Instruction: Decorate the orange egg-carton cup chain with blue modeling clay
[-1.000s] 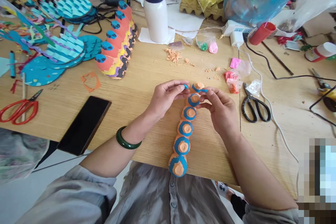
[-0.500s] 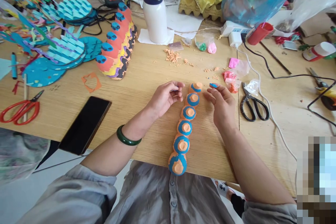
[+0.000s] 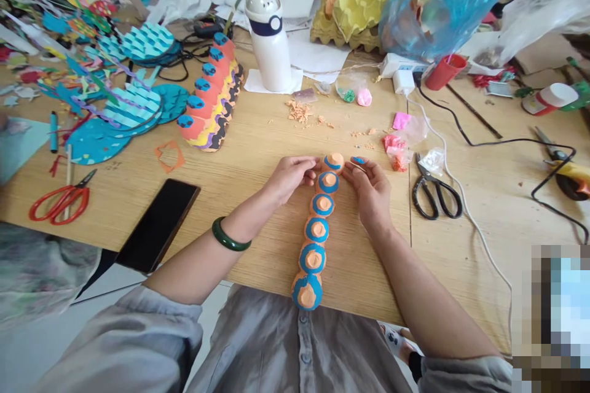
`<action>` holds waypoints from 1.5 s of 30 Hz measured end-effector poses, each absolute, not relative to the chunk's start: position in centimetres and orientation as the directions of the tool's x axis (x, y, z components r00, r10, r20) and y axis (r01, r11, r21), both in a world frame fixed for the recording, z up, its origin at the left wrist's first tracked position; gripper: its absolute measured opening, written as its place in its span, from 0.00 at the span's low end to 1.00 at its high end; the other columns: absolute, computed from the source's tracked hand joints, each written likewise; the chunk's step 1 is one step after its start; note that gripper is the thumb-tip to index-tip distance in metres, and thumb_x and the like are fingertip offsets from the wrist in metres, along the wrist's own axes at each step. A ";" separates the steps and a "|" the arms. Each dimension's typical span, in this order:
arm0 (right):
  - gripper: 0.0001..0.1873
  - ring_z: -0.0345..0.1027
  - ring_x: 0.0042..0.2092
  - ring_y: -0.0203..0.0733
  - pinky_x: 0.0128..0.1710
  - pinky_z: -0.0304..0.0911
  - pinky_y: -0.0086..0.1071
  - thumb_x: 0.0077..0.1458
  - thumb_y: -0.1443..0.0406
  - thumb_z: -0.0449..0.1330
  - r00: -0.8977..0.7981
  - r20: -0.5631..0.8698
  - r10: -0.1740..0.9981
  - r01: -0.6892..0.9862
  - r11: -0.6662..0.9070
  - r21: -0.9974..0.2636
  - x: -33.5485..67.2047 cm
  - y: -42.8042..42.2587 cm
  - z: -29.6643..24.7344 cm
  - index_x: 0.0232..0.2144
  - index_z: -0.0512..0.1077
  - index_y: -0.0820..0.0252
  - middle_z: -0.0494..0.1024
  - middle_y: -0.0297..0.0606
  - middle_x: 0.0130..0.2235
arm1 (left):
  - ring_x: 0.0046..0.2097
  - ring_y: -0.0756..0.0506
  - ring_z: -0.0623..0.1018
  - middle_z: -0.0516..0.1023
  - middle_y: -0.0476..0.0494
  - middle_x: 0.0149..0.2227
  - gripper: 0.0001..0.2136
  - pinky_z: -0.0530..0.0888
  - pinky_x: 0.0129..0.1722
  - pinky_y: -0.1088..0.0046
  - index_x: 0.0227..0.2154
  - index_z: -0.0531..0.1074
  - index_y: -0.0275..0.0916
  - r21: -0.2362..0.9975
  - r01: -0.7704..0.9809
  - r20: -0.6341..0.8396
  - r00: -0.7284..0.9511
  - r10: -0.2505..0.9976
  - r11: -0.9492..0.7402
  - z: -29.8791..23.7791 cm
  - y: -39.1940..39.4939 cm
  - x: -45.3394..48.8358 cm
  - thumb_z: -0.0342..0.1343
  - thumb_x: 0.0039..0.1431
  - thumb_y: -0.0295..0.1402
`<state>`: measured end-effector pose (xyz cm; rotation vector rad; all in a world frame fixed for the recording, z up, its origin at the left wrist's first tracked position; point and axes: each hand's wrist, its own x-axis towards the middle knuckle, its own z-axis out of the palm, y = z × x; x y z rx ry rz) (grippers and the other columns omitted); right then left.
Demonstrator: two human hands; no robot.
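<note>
A strip of egg-carton cups, coated in orange clay with blue rings around pale orange tips, runs from the table edge away from me. At its far end my left hand has thumb and fingers closed against the left side of the last cup. My right hand is at the other side of that cup, fingers bent together. A small piece of blue clay shows at its fingertips. The last cup's blue ring looks partial. A finished-looking orange, yellow, purple and black strip stands further left.
Left lie a phone, red-handled scissors and blue paper crafts. Black scissors, clay packets and a white cable are on the right. Behind stand a white bottle, orange scraps and egg cartons.
Both hands have closed in on the strip's far cup, the right one moving left with the blue clay. The whole view has shifted slightly.
</note>
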<state>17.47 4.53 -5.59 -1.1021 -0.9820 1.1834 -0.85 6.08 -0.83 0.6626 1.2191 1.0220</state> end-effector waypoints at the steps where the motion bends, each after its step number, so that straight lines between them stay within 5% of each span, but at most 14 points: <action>1: 0.13 0.80 0.53 0.45 0.59 0.74 0.49 0.59 0.59 0.65 0.129 0.019 0.991 -0.197 0.044 -0.979 17.5 4.6 -5.7 0.45 0.72 0.55 0.82 0.42 0.48 | 0.25 0.55 0.71 0.81 0.41 0.33 0.03 0.68 0.24 0.79 0.32 0.81 0.30 0.861 -0.278 -0.436 0.031 0.900 0.426 -0.8 6.4 -0.8 0.63 0.57 0.24; 11: 0.11 0.79 0.49 0.45 0.56 0.76 0.49 0.58 0.58 0.68 0.175 -0.044 0.984 -0.281 0.007 -0.960 17.4 4.3 -4.3 0.40 0.78 0.56 0.82 0.39 0.44 | 0.23 0.58 0.63 0.68 0.52 0.22 0.13 0.59 0.21 0.81 0.27 0.80 0.33 0.799 -0.340 -0.425 0.264 0.866 0.496 -1.7 7.5 -0.8 0.75 0.45 0.35; 16: 0.14 0.76 0.52 0.44 0.51 0.78 0.44 0.64 0.53 0.64 0.233 0.115 0.966 -0.184 0.160 -0.970 17.9 4.8 -3.1 0.34 0.82 0.55 0.81 0.40 0.48 | 0.21 0.59 0.58 0.70 0.51 0.22 0.17 0.49 0.19 0.79 0.23 0.80 0.34 0.814 -0.241 -0.427 0.369 0.825 0.529 -1.0 7.8 -1.5 0.78 0.39 0.41; 23: 0.16 0.73 0.58 0.45 0.56 0.74 0.44 0.69 0.53 0.59 0.072 0.245 0.967 0.002 0.246 -0.969 18.0 4.8 -2.0 0.35 0.83 0.51 0.80 0.37 0.52 | 0.22 0.57 0.60 0.73 0.51 0.23 0.15 0.50 0.21 0.78 0.31 0.83 0.34 0.838 -0.088 -0.424 0.516 0.744 0.538 -0.4 7.7 -2.0 0.73 0.46 0.42; 30: 0.14 0.74 0.57 0.46 0.57 0.73 0.47 0.70 0.56 0.59 -0.103 0.296 0.950 0.000 0.297 -0.955 17.8 3.9 -1.9 0.35 0.82 0.50 0.81 0.38 0.51 | 0.23 0.56 0.60 0.66 0.54 0.21 0.13 0.53 0.23 0.76 0.32 0.81 0.34 0.881 -0.037 -0.348 0.625 0.699 0.472 -0.1 6.8 -1.9 0.67 0.53 0.41; 40: 0.11 0.77 0.47 0.42 0.48 0.73 0.40 0.68 0.58 0.62 -0.151 0.285 0.947 -0.044 0.281 -0.959 17.7 3.6 -1.4 0.34 0.82 0.50 0.84 0.36 0.43 | 0.24 0.54 0.56 0.56 0.54 0.21 0.17 0.52 0.24 0.73 0.18 0.61 0.38 0.910 -0.093 -0.268 0.614 0.742 0.405 0.0 6.3 -1.7 0.62 0.53 0.39; 45: 0.09 0.78 0.46 0.42 0.49 0.73 0.41 0.67 0.60 0.63 -0.164 0.294 0.942 -0.044 0.291 -0.956 17.9 3.6 -1.4 0.34 0.82 0.50 0.84 0.36 0.41 | 0.24 0.53 0.57 0.58 0.52 0.21 0.22 0.53 0.24 0.72 0.17 0.63 0.39 0.895 -0.102 -0.287 0.614 0.735 0.435 -0.3 6.1 -1.6 0.63 0.55 0.47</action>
